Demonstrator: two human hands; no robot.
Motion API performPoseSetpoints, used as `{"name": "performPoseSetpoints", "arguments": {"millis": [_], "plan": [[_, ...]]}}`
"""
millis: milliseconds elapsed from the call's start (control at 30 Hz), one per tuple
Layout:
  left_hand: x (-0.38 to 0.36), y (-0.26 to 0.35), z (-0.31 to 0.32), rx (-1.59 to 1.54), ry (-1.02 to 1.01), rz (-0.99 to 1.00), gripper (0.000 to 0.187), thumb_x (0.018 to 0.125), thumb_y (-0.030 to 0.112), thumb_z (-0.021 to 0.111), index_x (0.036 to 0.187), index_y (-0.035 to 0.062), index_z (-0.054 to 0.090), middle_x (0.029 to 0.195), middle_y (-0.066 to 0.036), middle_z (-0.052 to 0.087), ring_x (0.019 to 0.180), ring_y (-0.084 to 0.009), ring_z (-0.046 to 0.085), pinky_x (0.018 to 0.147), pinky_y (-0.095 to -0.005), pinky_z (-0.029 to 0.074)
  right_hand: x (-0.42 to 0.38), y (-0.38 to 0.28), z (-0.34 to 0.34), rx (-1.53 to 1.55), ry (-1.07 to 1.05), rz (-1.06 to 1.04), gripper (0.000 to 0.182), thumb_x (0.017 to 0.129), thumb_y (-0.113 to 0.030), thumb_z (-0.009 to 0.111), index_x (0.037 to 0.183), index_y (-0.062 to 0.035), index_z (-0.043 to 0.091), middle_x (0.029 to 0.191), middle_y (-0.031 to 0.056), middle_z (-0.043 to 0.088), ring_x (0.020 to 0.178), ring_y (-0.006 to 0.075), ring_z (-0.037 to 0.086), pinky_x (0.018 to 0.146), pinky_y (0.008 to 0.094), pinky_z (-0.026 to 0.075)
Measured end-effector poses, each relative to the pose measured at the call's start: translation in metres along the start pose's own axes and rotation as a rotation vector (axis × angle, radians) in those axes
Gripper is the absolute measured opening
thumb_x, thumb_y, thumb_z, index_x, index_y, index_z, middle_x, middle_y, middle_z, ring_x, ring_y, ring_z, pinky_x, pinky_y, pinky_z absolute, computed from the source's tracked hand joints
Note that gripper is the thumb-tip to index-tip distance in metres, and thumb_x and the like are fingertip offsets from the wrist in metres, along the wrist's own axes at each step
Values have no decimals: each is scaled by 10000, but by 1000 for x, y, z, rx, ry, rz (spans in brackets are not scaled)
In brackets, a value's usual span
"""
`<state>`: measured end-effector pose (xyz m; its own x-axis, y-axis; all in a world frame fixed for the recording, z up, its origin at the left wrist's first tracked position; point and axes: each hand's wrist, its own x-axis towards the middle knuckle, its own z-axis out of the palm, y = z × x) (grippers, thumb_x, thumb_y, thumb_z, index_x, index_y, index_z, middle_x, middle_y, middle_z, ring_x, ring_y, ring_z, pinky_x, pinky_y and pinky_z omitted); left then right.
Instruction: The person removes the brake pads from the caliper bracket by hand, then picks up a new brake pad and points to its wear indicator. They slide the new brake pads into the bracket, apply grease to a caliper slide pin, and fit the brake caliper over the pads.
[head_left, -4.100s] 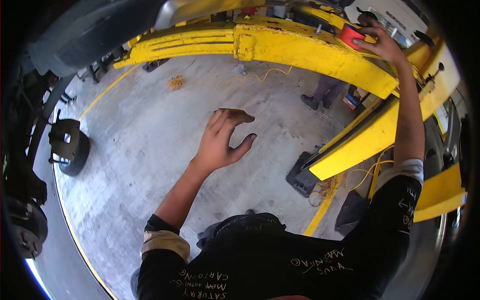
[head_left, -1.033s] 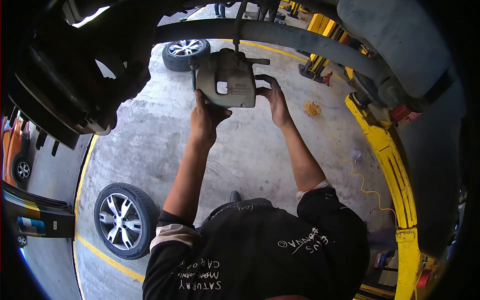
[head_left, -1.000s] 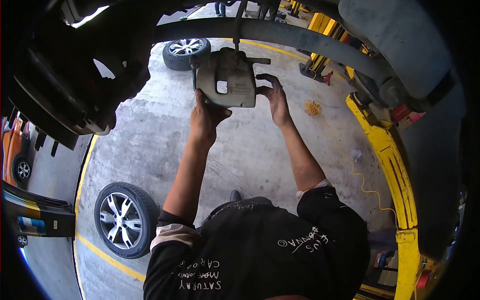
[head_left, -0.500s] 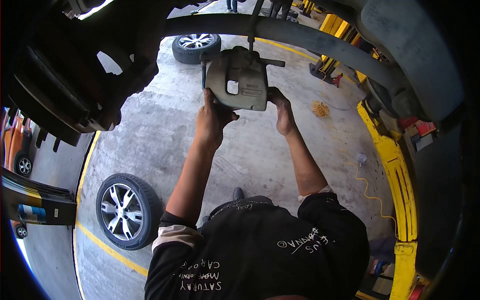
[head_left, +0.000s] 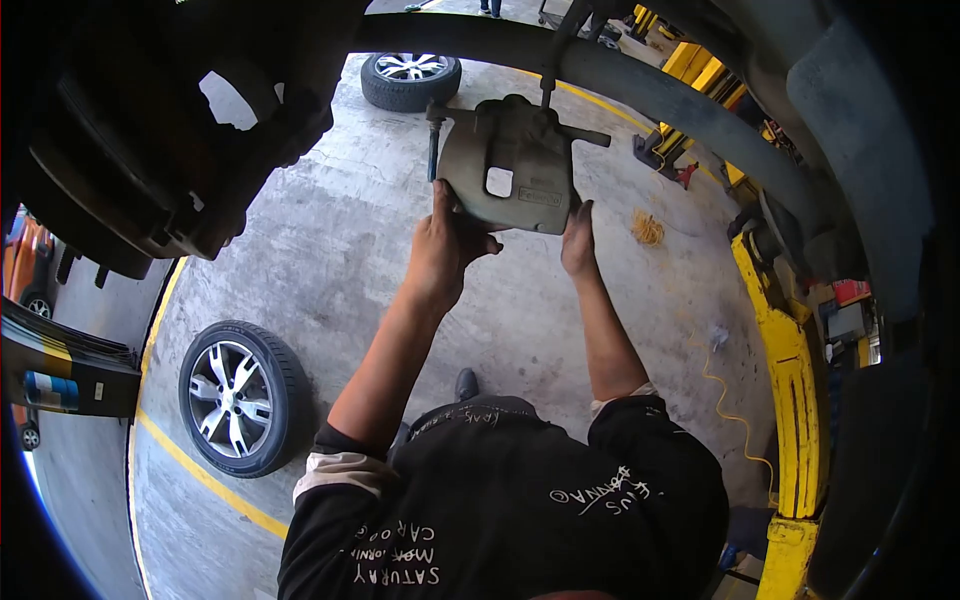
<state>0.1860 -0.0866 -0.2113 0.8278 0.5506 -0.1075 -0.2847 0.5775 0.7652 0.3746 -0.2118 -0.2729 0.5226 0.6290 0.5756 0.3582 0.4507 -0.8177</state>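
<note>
A grey metal brake caliper (head_left: 520, 165) is held up in front of me, with a hose or rod running up from its top. A thin dark pin (head_left: 434, 148) hangs at its left side. My left hand (head_left: 445, 245) grips the caliper's lower left corner, thumb beneath and a finger pointing up. At the lower right edge, my right hand (head_left: 578, 238) holds the caliper, its fingers partly hidden behind it. Left of the caliper is the dark brake disc and hub assembly (head_left: 100, 170) with studs sticking out.
A wheel (head_left: 238, 398) stands on the floor at lower left; another (head_left: 410, 80) lies at the top. A dark curved bar (head_left: 460, 36) crosses above the caliper. A yellow lift post (head_left: 795, 400) stands right. A yellow cord (head_left: 648, 228) lies on the floor.
The caliper and both hands have shifted right in view. My right hand sits lower against the caliper's side. The surroundings have shifted slightly too.
</note>
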Motion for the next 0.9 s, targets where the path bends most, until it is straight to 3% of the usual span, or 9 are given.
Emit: {"name": "performPoseSetpoints", "arguments": {"millis": [100,133,333,433,533,600,700,833,900], "plan": [[-7,2,5,-20,-18,-30,675,1056,578,326,1264,-34,520,1011,-224,699,706,-236,653,804,-406,556,-7,69,-9,-6,-52,62,665,1089,-491,222,1520,2,339,1484,119,481,1387,227,418,1180,376,258],[-7,3,8,-24,-16,-29,675,1056,578,326,1264,-34,520,1011,-224,699,706,-236,653,804,-406,556,-9,79,17,12,58,-8,627,1087,-464,286,1523,-16,327,1475,125,488,1370,245,447,1163,402,306],[-10,1,8,-56,12,-10,728,1047,601,326,1210,-69,559,971,-241,711,649,-214,626,742,-361,550,2,106,4,287,-210,81,622,1043,-451,424,1448,21,444,1483,165,482,1368,264,451,1145,395,334],[-12,4,10,-77,30,-46,717,1049,595,329,1206,-66,561,957,-234,708,650,-215,626,743,-360,550,17,63,34,294,-279,-29,487,1035,-362,518,1359,0,549,1329,150,604,1187,252,612,1028,384,473],[-12,3,10,-85,41,-55,711,1052,591,327,1193,-63,567,951,-232,707,648,-215,627,739,-357,550,17,66,29,105,-218,-90,410,1017,-273,562,1321,1,584,1291,149,627,1168,260,624,1014,387,483],[-11,3,10,-59,35,-56,717,1053,591,321,1183,-70,568,949,-231,707,647,-214,627,739,-357,550,19,70,24,-356,-173,-235,364,1002,-233,576,1279,0,611,1249,154,648,1145,263,634,991,385,495],[-10,1,5,-33,-22,-63,738,1050,598,316,1282,-74,513,997,-239,706,702,-216,635,843,-402,545,19,58,31,39,-175,-168,337,988,-226,585,1246,-14,631,1218,148,663,1124,267,643,977,377,498],[-10,-2,9,-31,15,-50,736,1051,595,319,1296,-73,507,997,-235,706,711,-215,638,844,-395,540,27,41,26,-229,-268,-273,370,993,-257,587,1283,-27,598,1245,150,652,1122,274,646,978,387,498],[-9,-4,4,-61,-29,-44,719,1052,592,323,1276,-66,510,994,-237,707,712,-219,642,845,-397,536,32,32,22,-129,-357,-92,499,1025,-403,529,1368,-40,536,1298,148,628,1149,285,638,1010,446,499]]}}
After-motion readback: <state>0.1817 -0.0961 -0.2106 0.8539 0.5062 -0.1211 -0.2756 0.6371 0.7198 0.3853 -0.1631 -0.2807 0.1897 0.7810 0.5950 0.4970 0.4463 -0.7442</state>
